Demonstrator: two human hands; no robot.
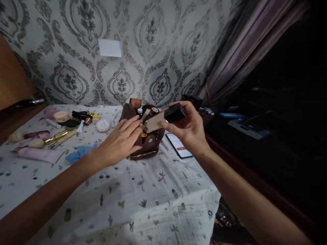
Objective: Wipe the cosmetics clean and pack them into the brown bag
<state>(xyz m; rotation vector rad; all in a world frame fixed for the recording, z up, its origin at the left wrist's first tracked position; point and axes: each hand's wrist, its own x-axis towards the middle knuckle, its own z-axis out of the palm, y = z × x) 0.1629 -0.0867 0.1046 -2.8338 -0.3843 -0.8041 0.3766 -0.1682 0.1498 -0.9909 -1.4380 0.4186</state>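
Note:
My right hand (190, 126) grips a foundation bottle (155, 123) with a black cap, tilted over the mouth of a brown cosmetic bag (145, 149). Fingers stretched out, my left hand (122, 139) lies against the bag's left side. Inside the bag stand several items, among them a small bottle with a white cap (139, 111) and a dark round-topped container (154, 111). The bag is unzipped, and its lower contents are hidden by my hands and the foundation bottle.
Left of the bag lie several cosmetics, including a pink tube (42, 154), a round white compact (103, 125) and a gold tube (57, 137). A blue crumpled cloth (80, 153) is nearer. Right of the bag lies a phone (180, 146), by the table's dark edge.

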